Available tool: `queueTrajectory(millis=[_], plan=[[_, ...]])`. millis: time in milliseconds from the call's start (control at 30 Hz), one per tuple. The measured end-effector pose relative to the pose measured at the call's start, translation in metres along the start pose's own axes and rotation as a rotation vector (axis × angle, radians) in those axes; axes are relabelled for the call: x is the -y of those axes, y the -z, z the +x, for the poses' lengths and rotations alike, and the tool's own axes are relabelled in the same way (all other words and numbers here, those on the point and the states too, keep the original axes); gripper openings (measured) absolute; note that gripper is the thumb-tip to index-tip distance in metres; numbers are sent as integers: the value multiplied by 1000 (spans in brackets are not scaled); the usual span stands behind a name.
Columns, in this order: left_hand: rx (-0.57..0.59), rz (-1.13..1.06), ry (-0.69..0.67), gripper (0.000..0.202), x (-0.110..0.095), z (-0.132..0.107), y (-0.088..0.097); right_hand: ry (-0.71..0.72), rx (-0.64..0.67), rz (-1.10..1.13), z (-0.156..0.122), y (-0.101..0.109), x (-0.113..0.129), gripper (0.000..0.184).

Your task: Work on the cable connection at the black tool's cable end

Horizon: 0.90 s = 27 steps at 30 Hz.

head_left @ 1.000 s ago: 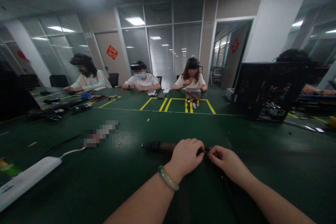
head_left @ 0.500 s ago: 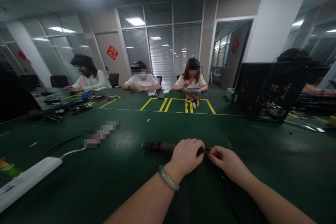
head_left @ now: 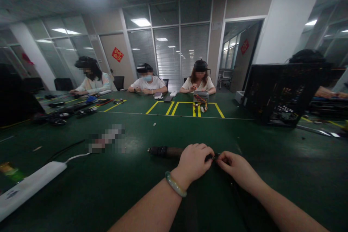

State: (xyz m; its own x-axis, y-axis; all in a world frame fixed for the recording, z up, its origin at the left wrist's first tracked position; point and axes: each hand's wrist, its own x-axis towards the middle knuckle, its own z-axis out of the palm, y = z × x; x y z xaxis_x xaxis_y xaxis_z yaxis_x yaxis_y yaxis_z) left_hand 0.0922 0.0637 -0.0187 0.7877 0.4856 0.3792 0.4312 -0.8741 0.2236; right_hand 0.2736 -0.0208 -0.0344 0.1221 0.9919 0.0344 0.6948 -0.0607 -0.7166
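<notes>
A dark electric screwdriver (head_left: 174, 152) with a brownish body and black nose lies on the green table, its tip pointing left. Over its right end, my left hand (head_left: 194, 161) is wrapped, a green bangle on that wrist. Close beside it, my right hand (head_left: 236, 166) pinches a thin black cable end, probably the screwdriver's cord connector, right at the screwdriver's rear. The joint between cord and tool is small and partly covered by my fingers, so I cannot tell whether it is joined. A dark cord (head_left: 233, 188) trails down beneath my right forearm.
At the left lies a white power strip (head_left: 35, 185) with a white lead. A black computer case (head_left: 280, 94) stands at the right. Across the table, three people sit; a grey power supply (head_left: 200, 96) with coloured wires is before one. Cables (head_left: 62, 112) lie far left.
The view shifts very slightly. Both hands stay at the rear end of the screwdriver, with only a tiny movement of the fingers.
</notes>
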Motion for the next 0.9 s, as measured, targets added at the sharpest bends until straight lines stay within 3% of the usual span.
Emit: queueTrajectory(millis=[667,900], plan=[[12,16,47,18,-2,0,2,-4,-12,2,2,-2,-4,22],[17,5,-4,11,-2,0,3,0,-2,15,1,-2,-4,22]])
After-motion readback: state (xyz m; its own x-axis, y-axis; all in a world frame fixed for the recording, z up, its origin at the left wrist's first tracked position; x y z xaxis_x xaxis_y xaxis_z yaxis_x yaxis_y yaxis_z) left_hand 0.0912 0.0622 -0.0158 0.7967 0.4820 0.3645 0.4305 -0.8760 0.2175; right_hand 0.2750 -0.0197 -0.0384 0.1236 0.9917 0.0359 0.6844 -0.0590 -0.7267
